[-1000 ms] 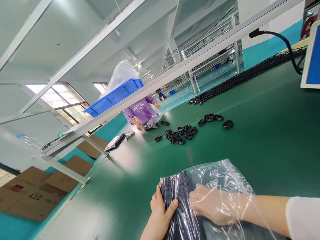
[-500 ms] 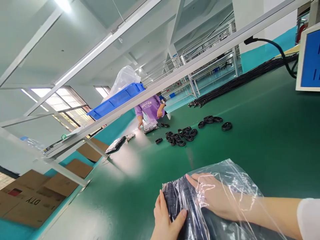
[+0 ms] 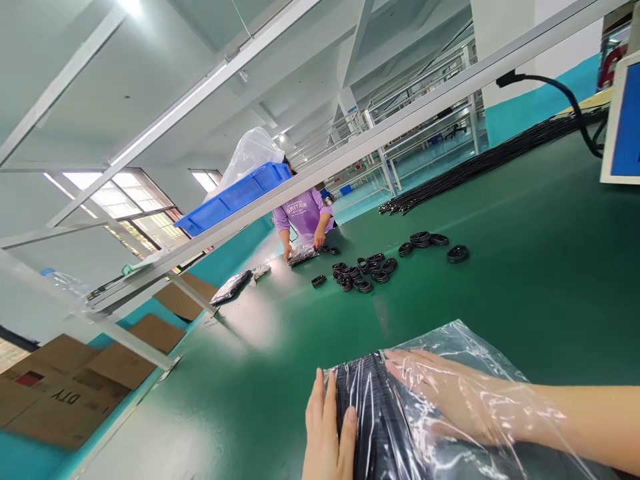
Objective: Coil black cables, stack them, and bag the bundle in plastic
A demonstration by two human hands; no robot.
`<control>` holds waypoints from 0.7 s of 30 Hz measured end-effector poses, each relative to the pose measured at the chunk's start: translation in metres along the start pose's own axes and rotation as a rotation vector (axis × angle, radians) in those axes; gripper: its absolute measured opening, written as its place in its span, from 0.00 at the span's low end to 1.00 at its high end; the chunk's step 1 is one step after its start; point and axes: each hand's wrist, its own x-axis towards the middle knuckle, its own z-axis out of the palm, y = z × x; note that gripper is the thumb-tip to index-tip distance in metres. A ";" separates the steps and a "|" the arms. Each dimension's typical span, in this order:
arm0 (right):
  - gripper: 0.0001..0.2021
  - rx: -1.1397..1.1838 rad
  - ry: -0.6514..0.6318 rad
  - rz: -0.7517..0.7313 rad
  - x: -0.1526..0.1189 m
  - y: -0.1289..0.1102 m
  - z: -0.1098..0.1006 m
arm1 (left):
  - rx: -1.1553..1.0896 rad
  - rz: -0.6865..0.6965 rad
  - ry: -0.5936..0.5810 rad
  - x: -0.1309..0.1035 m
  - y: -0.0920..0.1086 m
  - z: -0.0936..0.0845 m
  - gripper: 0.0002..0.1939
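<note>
A clear plastic bag (image 3: 463,340) lies on the green tabletop in front of me, with a stack of black, ribbed-looking coils (image 3: 377,407) packed along its left part. My left hand (image 3: 327,427) grips the bag's left side, fingers straight along the outside and thumb over the top. Inside the bag is my right hand (image 3: 440,390), seen through the film; its stretched fingers lie flat against the right side of the stack. The lower end of the bag runs out of view.
Several black cable coils (image 3: 365,285) lie loose mid-table. A long bundle of black cables (image 3: 465,167) runs along the far right edge, near a blue-fronted device (image 3: 625,127). Across the table a person in purple (image 3: 305,210) handles another bag (image 3: 303,255). A metal rail carries a blue tray (image 3: 235,197).
My left hand's fingers have straightened and its thumb has drawn back left. My right hand has shifted slightly right inside the bag. The person opposite has brought both hands to their bag.
</note>
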 end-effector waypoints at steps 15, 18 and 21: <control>0.35 0.169 -0.174 -0.133 -0.002 -0.011 -0.019 | 0.172 0.309 -0.228 0.082 0.030 0.001 0.27; 0.37 0.150 -0.251 -0.150 -0.001 -0.007 -0.025 | 0.148 0.290 -0.182 0.078 0.031 0.000 0.28; 0.40 0.009 -0.218 -0.205 -0.008 0.001 -0.022 | 0.006 0.232 -0.040 0.061 0.022 0.000 0.29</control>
